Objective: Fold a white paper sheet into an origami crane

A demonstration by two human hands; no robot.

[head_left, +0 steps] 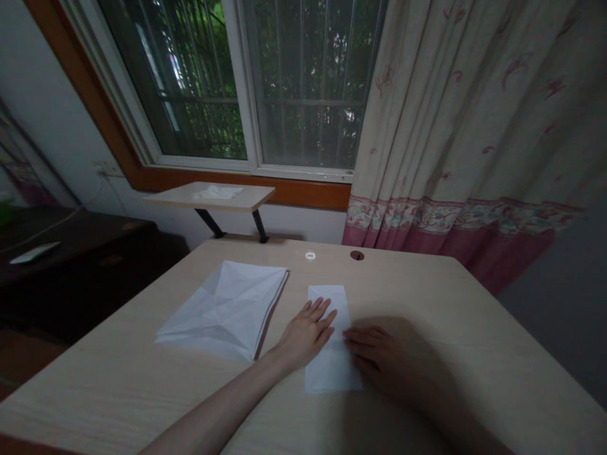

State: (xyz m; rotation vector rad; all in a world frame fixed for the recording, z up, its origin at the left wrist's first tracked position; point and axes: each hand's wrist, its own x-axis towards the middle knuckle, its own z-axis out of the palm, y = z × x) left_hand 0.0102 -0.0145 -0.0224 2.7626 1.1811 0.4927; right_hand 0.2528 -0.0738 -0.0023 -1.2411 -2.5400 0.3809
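A narrow folded white paper strip (pixel 331 366) lies lengthwise on the light wooden table (pixel 474 354), in front of me. My left hand (pixel 306 333) rests flat on its left side, fingers stretched out and pointing away. My right hand (pixel 379 360) lies flat at the strip's right edge, fingertips on the paper, fingers extended leftward. Neither hand holds anything. To the left lies a stack of creased white square sheets (pixel 227 309).
A small white ring (pixel 310 256) and a round cable hole (pixel 357 255) sit near the table's far edge. A small raised shelf (pixel 208 196) with white paper stands under the window. A patterned curtain (pixel 474 126) hangs right. A dark cabinet (pixel 71 253) stands left.
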